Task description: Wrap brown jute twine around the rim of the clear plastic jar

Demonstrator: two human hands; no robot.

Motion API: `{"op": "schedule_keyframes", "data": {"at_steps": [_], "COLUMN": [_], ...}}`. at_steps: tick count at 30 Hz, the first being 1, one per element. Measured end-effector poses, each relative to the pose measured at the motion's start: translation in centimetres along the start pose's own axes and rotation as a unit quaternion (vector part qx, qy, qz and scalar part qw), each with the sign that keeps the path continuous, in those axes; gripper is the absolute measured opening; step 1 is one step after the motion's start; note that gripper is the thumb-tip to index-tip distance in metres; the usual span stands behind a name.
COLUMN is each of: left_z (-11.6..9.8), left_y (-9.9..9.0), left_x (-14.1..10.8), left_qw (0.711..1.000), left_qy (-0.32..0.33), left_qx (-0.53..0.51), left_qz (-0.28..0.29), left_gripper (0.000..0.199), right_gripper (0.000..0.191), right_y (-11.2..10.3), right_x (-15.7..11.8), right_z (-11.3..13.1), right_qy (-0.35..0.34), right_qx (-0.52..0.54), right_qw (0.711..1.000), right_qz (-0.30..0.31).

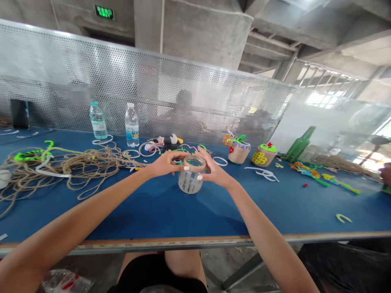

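Note:
A clear glass jar (190, 183) stands upright on the blue tabletop in front of me, with twine wrapped about its neck. My left hand (171, 162) curves round the jar's left side near the rim. From the right, my right hand (212, 169) grips the upper part, its thumb on the front of the glass. Both hands are closed on the same jar. The fingers behind it are partly hidden. Loose jute twine (91, 162) lies tangled to the left of my left hand.
Two water bottles (132, 126) stand at the back left by a perforated metal screen (146, 89). Two decorated twine-covered jars (240, 154) and a green glass bottle (301, 144) are at the back right. Pipe cleaners (314, 173) lie on the right; the table's front edge (171, 243) is near my lap.

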State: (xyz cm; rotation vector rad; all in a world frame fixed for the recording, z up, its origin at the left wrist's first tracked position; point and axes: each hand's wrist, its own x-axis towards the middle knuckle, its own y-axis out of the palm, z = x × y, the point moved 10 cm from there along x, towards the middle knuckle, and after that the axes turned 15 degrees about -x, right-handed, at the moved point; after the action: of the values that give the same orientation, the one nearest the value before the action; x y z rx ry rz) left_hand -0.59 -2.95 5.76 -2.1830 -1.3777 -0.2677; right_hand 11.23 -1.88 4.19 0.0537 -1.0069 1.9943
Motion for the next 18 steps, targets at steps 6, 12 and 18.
{"op": "schedule_keyframes", "data": {"at_steps": [6, 12, 18], "left_z": [-0.7, -0.1, 0.0], "left_y": [-0.9, -2.0, -1.1], "left_x": [-1.1, -1.0, -1.1], "left_qw": [0.997, 0.998, 0.999], "left_qy": [0.004, -0.004, 0.005], "left_qx": [0.024, 0.02, 0.012], "left_qz": [-0.071, -0.065, -0.05], "left_gripper": [0.042, 0.048, 0.046], "right_gripper": [0.08, 0.068, 0.075], "right_y": [-1.0, 0.3, 0.7], "right_x": [-0.3, 0.0, -0.1], "right_z": [0.9, 0.5, 0.8], "right_qy": [0.016, 0.009, -0.001], "right_qx": [-0.037, 0.051, 0.065], "right_qw": [0.996, 0.999, 0.998], "right_qz": [-0.079, 0.002, 0.023]}}
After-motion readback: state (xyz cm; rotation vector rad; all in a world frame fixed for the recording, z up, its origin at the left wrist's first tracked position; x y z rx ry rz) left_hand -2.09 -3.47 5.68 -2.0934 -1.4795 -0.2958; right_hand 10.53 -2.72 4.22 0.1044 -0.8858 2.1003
